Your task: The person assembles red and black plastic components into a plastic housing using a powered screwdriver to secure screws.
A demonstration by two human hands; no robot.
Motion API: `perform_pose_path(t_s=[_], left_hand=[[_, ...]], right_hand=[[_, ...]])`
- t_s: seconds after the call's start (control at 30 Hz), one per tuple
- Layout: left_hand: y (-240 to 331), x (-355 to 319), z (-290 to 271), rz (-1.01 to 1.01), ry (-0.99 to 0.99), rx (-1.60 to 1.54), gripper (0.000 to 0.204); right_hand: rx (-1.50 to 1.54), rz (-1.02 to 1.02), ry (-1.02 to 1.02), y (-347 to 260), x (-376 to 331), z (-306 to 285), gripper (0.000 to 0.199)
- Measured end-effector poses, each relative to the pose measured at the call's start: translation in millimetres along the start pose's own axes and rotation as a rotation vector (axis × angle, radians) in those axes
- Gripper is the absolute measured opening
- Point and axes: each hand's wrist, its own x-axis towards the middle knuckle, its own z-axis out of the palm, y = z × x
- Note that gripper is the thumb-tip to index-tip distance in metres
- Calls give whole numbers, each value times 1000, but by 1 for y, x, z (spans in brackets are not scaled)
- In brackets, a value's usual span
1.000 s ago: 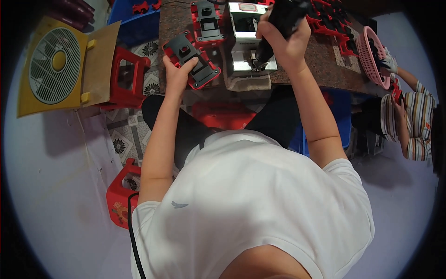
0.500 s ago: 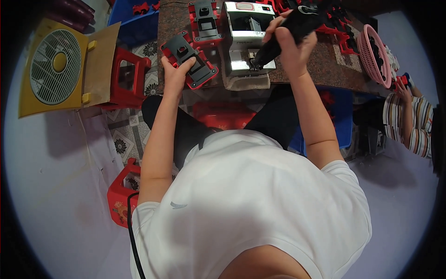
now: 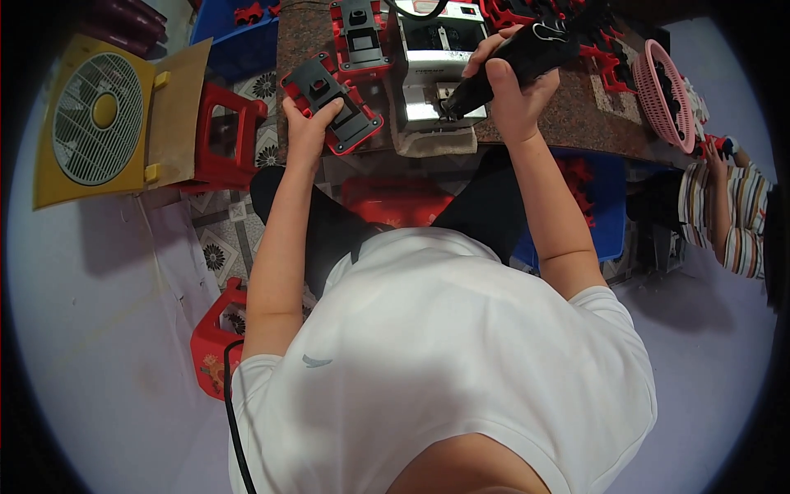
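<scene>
My left hand (image 3: 306, 130) grips a red-and-black plastic assembly (image 3: 349, 123) at the table's near edge, the thumb lying on its top. A second assembly (image 3: 360, 37) of the same kind lies just beyond it. In my right hand (image 3: 520, 103) is a black electric screwdriver (image 3: 527, 59), its body slanting down and left. The screwdriver's tip meets, or is very close to, the front of a silver screw feeder (image 3: 428, 62); contact cannot be made out. My right fingers wrap round the tool, partly hidden behind it.
Red plastic parts (image 3: 605, 66) lie right of the feeder, near a pink basket (image 3: 644, 95). Beneath the feeder is a cloth pad (image 3: 436, 145). Blue bins (image 3: 611, 210) stand below the table. Left are a yellow fan (image 3: 53, 165) and red stool (image 3: 234, 123). A co-worker's striped sleeve (image 3: 745, 206) shows at right.
The screwdriver has shifted slightly left, its tip still at the feeder's front. The held assembly has moved a little left and away from me. A black cable loop now shows above the feeder.
</scene>
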Motion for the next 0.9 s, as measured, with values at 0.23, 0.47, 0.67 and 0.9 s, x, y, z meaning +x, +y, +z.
perform_pose_path(t_s=[0.23,0.47,0.67,0.9], left_hand=[[1,-1,1,5,5,8,61],[-2,0,2,14,30,3,68],[0,-1,2,16,38,-2,67],[-1,-1,0,-4,29,1,66]], right_hand=[[2,206,90,6,29,15,20],[173,370,86,-20,73,29,33],[231,271,-6,-22,80,61,32],[14,157,38,-26,47,30,22]])
